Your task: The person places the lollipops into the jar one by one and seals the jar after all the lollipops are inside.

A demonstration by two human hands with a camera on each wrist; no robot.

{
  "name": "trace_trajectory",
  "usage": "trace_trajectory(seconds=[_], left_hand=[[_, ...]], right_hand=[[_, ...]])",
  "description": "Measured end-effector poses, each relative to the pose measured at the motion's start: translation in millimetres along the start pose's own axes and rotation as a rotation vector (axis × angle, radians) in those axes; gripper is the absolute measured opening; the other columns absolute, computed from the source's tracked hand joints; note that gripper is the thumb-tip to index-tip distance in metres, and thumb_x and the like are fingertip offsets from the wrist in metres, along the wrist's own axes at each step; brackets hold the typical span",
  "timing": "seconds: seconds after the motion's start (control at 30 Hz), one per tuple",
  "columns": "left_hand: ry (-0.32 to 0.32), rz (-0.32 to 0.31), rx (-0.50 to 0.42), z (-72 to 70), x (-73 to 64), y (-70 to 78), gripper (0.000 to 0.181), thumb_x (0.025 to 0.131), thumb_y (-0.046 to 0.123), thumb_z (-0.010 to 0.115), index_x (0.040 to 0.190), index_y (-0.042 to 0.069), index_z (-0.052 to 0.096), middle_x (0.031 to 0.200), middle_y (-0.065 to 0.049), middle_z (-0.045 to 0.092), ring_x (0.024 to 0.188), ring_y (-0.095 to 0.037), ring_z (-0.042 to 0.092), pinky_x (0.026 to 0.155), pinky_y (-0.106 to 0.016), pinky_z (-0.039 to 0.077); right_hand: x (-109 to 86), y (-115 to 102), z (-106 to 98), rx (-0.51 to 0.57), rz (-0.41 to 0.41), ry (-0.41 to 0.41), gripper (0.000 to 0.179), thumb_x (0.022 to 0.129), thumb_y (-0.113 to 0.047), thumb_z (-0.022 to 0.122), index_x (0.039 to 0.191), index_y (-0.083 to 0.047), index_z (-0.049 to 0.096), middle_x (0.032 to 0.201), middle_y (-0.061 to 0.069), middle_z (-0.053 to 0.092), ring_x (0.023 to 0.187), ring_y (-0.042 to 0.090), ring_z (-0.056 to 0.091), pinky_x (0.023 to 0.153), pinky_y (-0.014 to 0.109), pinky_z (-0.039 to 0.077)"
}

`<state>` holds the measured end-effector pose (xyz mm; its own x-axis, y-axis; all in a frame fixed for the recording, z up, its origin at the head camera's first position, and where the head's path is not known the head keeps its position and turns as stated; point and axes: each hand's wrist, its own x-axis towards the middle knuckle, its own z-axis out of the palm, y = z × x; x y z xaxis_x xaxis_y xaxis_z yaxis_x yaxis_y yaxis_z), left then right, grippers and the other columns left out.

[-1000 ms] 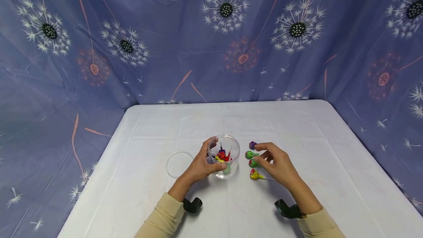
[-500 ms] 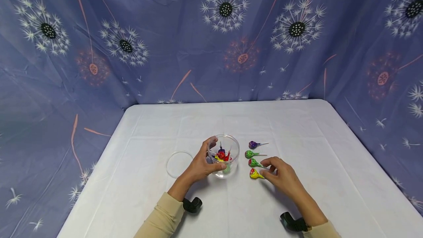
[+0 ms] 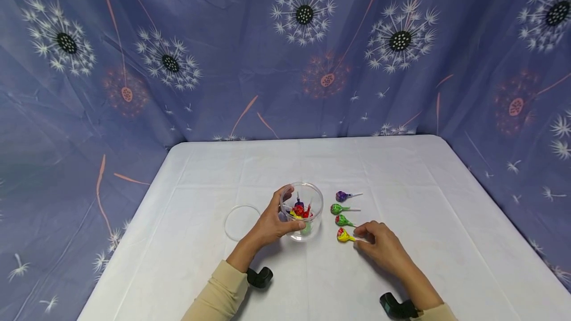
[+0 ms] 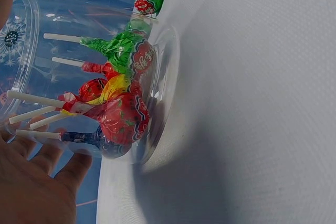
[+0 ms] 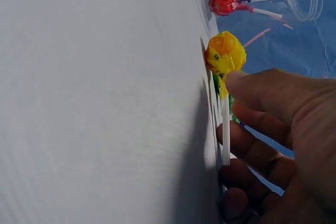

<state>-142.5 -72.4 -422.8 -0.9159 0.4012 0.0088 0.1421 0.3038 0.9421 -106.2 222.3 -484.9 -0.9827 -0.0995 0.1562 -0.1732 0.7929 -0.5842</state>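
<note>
My left hand grips a clear plastic jar from its left side, fingers and thumb curled round its wall. Inside lie several wrapped lollipops, red, green, yellow and dark blue, their sticks pointing toward the open mouth. My right hand is at a yellow lollipop on the table, thumb at the base of the wrapper and curled fingers against the white stick. Beyond it, in a loose column, lie two green lollipops, one nearer and one farther, then a purple lollipop.
A clear round lid lies on the white-covered table, left of the jar and partly behind my left hand. A blue dandelion-print curtain hangs behind the table and along both sides.
My right hand has moved from beside the purple and green lollipops toward me, down to the yellow lollipop's stick. My left hand and the jar have stayed in place.
</note>
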Motion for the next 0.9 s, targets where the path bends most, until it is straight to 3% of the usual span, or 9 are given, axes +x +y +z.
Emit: trace_trajectory(seconds=[0.9], left_hand=[[-0.002,0.0,0.003,0.4,0.0,-0.2,0.09,0.078,0.021,0.077,0.148,0.018,0.022,0.154,-0.006,0.03,0.143,-0.026,0.027,0.115,-0.048,0.025]], right_hand=[[-7.0,4.9,10.6,0.033,0.03,0.042,0.017,0.074,-0.006,0.076,0.083,-0.019,0.071,0.073,-0.008,0.052,0.071,0.006,0.038,0.06,0.021,0.033]])
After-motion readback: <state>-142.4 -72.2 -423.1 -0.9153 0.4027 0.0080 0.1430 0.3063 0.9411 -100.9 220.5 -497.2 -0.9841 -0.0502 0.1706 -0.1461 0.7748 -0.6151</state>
